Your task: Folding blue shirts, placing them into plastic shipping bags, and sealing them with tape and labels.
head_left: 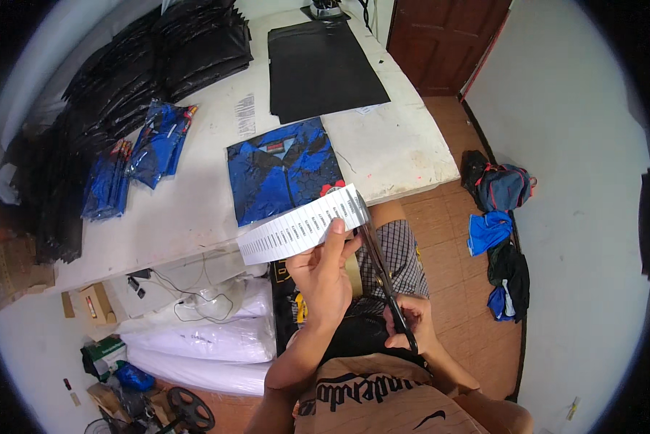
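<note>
My left hand (320,281) is closed on a white paper strip (285,237) printed with rows of small text, the thumb lying on its face. My right hand (415,322) grips a pair of dark scissors (377,262) by the handles, blades pointing up and away from me. The blades meet the strip's right end; whether they are apart there is hard to make out. Just beyond the strip, a folded blue and black shirt (263,177) lies flat at the near edge of the white table (401,145).
Stacks of black plastic bags (202,50) fill the table's far left, with bagged blue garments (159,145) nearby. A black sheet (325,69) lies toward the back. White rolls (209,340) are under the table. A backpack (506,186) and clothes (509,271) line the right wall.
</note>
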`<state>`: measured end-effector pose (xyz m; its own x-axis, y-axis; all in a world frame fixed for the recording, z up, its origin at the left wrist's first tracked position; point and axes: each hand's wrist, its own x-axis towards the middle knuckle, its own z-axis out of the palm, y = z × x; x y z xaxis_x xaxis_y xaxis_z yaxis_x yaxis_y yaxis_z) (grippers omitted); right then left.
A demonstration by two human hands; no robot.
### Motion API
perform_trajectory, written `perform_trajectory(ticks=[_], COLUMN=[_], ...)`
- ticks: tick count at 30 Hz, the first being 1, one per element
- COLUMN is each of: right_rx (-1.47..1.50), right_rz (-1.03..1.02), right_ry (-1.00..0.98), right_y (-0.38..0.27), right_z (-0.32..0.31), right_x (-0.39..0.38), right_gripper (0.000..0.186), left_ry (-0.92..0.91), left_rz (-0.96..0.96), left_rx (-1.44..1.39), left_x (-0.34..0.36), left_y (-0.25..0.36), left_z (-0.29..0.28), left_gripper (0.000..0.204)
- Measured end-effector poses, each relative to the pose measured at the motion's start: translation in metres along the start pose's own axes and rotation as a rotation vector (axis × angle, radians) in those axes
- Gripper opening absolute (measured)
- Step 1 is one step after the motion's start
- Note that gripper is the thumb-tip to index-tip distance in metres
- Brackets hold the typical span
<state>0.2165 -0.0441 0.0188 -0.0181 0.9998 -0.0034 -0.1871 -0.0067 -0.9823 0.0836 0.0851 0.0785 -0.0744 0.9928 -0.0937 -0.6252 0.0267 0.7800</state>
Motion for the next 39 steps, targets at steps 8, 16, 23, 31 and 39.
perform_trajectory(ticks=[8,16,23,31,39], right_rx=[-0.099,-0.099,-0.078,-0.068,-0.105], right_rz=[-0.115,-0.089,-0.099,-0.111,-0.135], right_ry=[-0.008,-0.002,-0.024,-0.006,0.015], right_y=[-0.003,-0.006,-0.004,-0.006,-0.004], right_z=[0.005,0.009,0.008,0.01,0.011], right_x=[0.005,0.008,0.008,0.009,0.01], right_gripper=[0.048,0.047,0.046,0.046,0.046], left_ry=[-0.002,-0.002,-0.014,-0.018,-0.023], left_rz=[0.048,0.049,0.054,0.05,0.051], left_rx=[0.028,0.026,0.028,0.028,0.018], left_x=[-0.004,-0.004,-0.004,-0.004,-0.003], left_y=[0.006,0.005,0.008,0.005,0.006], left_z=[0.0,-0.003,-0.001,-0.002,-0.001], left_gripper=[0.021,0.021,0.021,0.021,0.021])
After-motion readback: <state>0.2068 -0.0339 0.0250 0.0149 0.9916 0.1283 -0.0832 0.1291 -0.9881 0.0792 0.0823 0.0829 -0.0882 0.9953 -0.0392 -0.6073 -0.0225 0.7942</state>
